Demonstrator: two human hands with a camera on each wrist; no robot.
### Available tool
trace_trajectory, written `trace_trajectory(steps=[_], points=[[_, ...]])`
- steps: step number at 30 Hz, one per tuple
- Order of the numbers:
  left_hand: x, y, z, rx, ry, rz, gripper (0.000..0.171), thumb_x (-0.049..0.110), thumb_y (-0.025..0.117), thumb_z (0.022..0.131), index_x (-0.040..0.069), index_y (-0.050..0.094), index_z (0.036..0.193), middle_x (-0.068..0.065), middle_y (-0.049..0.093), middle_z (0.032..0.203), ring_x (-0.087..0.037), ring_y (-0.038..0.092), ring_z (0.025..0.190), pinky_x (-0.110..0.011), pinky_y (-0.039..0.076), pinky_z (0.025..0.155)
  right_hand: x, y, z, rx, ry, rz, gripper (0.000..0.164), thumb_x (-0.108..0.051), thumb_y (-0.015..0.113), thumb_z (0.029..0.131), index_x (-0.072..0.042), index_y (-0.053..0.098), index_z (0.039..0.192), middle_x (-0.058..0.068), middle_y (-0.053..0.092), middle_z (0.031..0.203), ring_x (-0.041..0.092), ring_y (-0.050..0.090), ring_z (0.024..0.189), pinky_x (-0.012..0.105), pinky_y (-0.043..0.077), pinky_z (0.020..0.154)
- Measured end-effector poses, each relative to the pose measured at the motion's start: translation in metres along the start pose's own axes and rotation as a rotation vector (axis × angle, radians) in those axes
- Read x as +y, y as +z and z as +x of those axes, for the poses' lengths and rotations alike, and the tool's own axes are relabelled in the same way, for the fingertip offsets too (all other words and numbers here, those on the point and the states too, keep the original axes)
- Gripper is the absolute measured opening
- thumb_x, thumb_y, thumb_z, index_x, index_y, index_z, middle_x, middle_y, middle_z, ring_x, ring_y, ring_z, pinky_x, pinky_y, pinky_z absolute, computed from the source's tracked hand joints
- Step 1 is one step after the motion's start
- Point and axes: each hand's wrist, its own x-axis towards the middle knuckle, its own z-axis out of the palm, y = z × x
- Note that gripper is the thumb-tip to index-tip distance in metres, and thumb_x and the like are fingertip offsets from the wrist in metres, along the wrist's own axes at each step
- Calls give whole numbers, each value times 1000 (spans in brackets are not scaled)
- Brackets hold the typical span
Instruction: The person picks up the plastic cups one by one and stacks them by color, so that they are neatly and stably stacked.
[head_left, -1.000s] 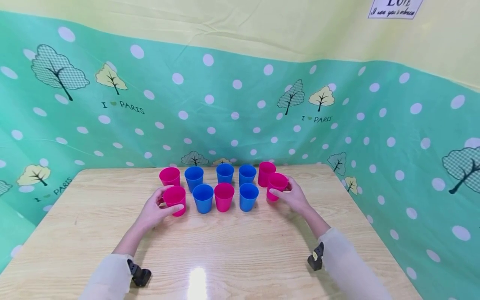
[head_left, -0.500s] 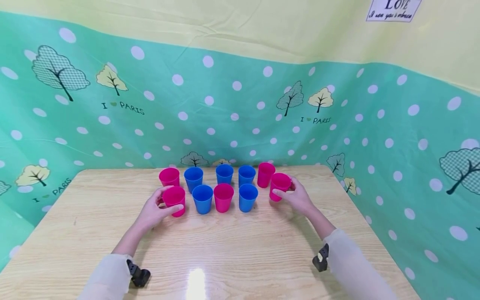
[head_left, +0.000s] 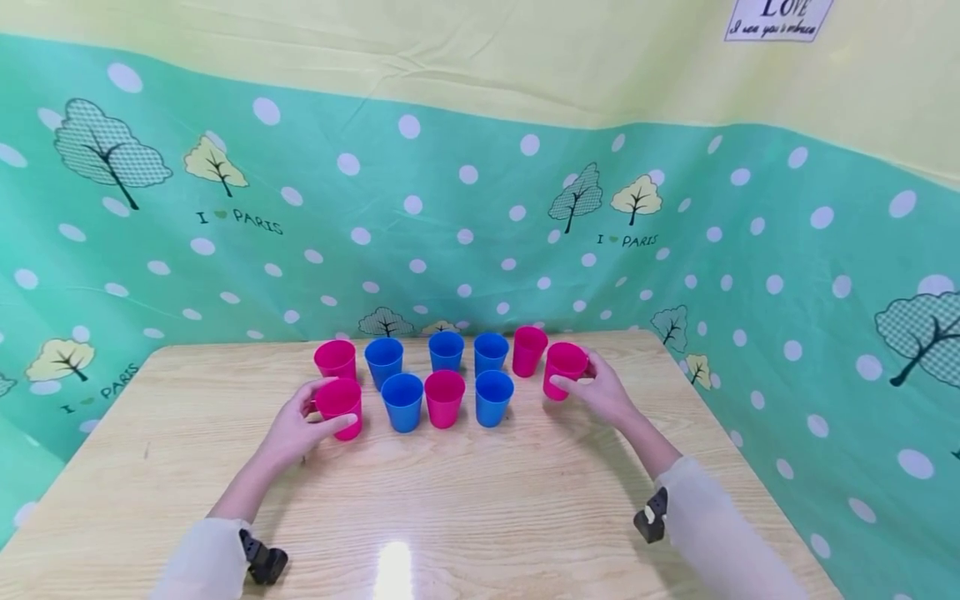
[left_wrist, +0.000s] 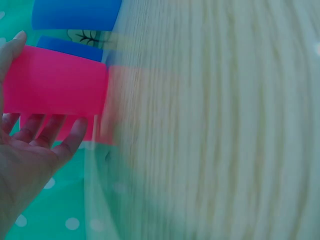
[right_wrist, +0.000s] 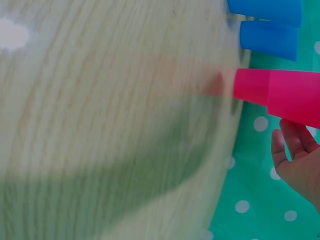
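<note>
My left hand [head_left: 298,425] grips a pink cup [head_left: 339,408] at the left end of the front row, thumb on the near side and fingers on the far side. In the left wrist view that cup [left_wrist: 55,80] has its base close to the wood. At the right end, my right hand [head_left: 606,393] holds another pink cup [head_left: 566,367] by its side. The right wrist view shows this cup [right_wrist: 297,97] raised above the table, overlapping a pink cup [right_wrist: 251,85] that stands behind it. Between the hands stand blue, pink and blue cups [head_left: 445,400] in the front row.
A back row holds a pink cup [head_left: 336,358], several blue cups [head_left: 446,352] and a pink cup [head_left: 529,350]. They stand on a wooden table [head_left: 465,508] near its far edge, before a green dotted cloth [head_left: 420,225].
My right hand has moved its pink cup to the right, away from the back-row pink cup. My left hand and its cup have shifted slightly left, widening the gap to the blue cup.
</note>
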Motion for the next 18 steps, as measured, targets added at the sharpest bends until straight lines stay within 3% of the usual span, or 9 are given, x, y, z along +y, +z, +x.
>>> trace_trajectory(steps=[8,18], points=[[-2,-12,-7,-4,31,66,80,44,71,80,11,32,141,-16,49,130,-34,46,117,-32,48,81,-12,-8,-3,0,-59,-8,71,-41,73,79,-14,40,135,9,54,125,26,51,112,39,50,90],[-3,-23,-18,-17,65,85,78,41,73,78,11,35,140,-17,51,127,-35,48,114,-30,53,70,-23,-12,-9,-14,-121,-6,66,-39,73,79,-13,43,132,9,56,120,26,52,107,30,50,81]])
